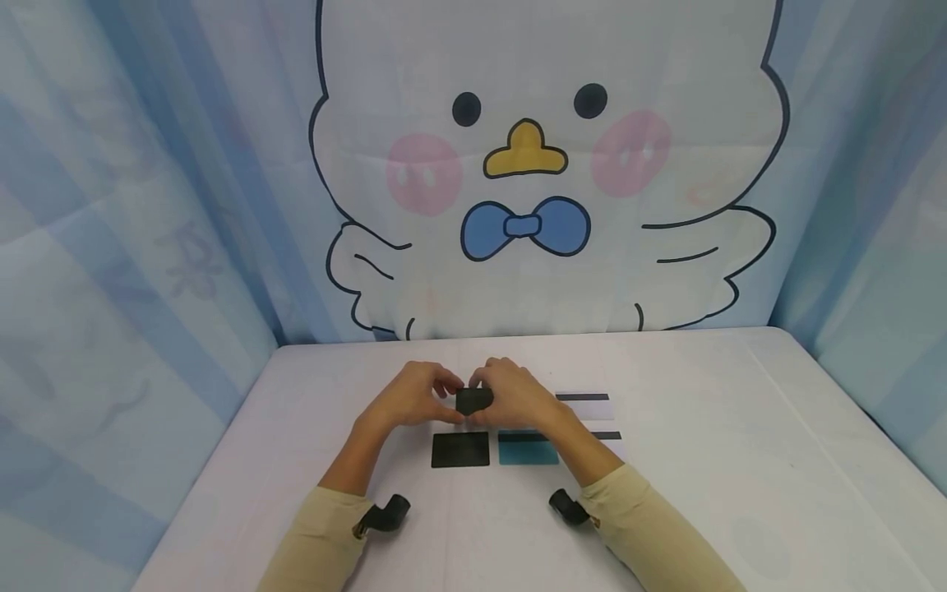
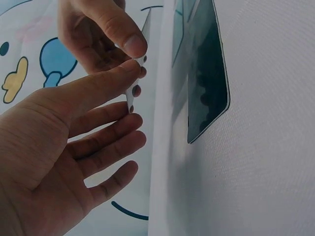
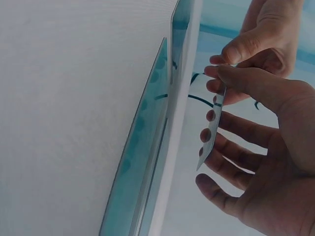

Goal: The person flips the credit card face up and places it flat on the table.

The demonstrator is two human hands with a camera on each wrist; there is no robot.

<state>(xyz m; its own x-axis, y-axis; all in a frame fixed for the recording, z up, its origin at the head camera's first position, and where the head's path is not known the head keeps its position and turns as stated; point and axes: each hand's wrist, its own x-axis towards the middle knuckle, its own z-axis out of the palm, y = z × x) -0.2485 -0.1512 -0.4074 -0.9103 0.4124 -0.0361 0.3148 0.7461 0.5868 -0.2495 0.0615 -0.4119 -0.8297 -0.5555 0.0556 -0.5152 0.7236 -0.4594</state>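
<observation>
- Head view: here are both hands, brought together above the white table (image 1: 703,411), with one small dark card (image 1: 474,400) raised between them.
- Right hand (image 1: 514,393) pinches the right end; left hand (image 1: 418,395) has thumb and a fingertip at the left end. A grip from both sides, probably to steady so thin a piece.
- Just below on the table, a black card (image 1: 460,450) lies flat, a teal card (image 1: 528,452) beside it; two pale cards (image 1: 588,409) (image 1: 613,448) sit farther right, partly behind the right arm. Fairly neat rows, perhaps so each face can be seen.
- Left wrist view: look at that thumb, pressed on the raised card right beside the other thumb, one finger touching its lower end, the rest spread loosely. Light pressure looks enough here, and the fingers leave much of the card uncovered.
- Right wrist view: the card shows almost edge-on, clear of the table, the right thumb at its top and fingers along its far side, a narrow pinch. That backing seems meant to stop it tipping, while the little finger hangs free.
</observation>
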